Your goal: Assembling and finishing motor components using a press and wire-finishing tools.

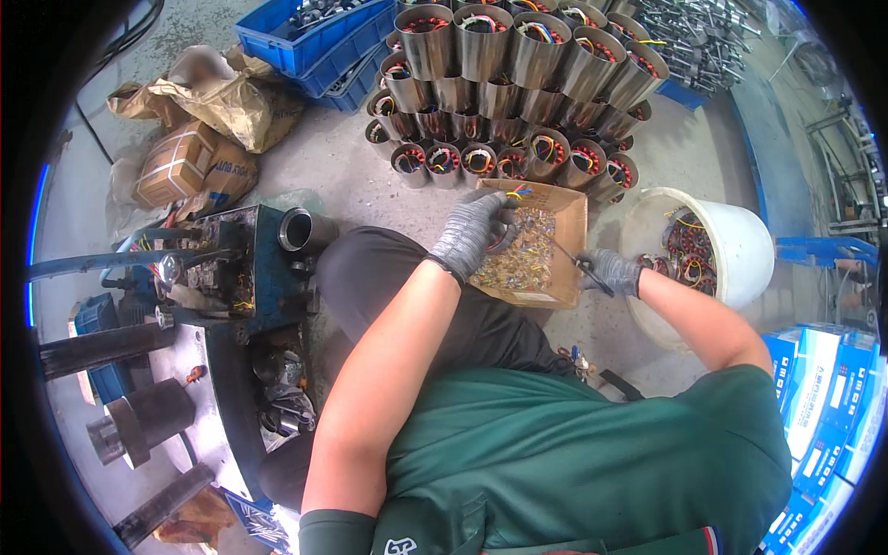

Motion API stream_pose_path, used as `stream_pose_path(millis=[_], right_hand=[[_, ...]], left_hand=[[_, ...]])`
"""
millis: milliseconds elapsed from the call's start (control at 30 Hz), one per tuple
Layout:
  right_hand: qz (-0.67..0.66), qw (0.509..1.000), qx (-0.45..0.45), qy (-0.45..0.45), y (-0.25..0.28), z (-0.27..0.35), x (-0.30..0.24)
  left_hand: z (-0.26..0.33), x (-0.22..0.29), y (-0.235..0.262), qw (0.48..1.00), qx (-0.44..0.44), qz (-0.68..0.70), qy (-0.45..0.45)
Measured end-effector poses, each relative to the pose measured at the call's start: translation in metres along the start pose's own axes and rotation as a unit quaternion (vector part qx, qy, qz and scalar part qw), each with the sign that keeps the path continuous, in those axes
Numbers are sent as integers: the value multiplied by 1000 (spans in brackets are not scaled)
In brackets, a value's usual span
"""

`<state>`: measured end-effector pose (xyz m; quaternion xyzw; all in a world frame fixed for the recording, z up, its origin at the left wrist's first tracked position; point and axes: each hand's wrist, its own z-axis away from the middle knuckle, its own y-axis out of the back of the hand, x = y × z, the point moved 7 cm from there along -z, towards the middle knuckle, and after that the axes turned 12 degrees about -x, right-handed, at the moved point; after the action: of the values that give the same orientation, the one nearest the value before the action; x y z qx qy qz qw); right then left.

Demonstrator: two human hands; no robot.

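My left hand (474, 231), in a grey glove, is closed on a wound stator. Only part of its dark ring (503, 241) shows beneath my fingers, and coloured wires (522, 192) stick out above them. Below it is a shallow cardboard box (572, 215) with many small wire clippings (518, 264) in it. My right hand (612, 272), gloved too, is wrapped round a slim dark hand tool (593, 276) at the box's right edge. The tool's thin end points over the box toward the stator; its exact kind is unclear.
Stacked metal cylinders (481, 42) with wound cores stand ahead. A white bucket (740, 245) of stators is at right, near blue-and-white cartons (823, 407). A blue machine (268, 268) stands left; blue crates (296, 42) and a brown carton (176, 165) lie far left.
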<state>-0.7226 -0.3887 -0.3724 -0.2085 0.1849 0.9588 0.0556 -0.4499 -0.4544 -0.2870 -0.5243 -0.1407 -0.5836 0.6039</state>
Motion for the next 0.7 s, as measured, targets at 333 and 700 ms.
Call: stream_pose_path(millis=[333, 700], right_hand=[[-592, 732, 1, 338, -30, 13, -92], [-703, 583, -90, 397, -26, 30, -141]], left_hand=[[-8, -7, -5, 1000, -17, 23, -6], [-6, -12, -8, 998, -57, -28, -13]])
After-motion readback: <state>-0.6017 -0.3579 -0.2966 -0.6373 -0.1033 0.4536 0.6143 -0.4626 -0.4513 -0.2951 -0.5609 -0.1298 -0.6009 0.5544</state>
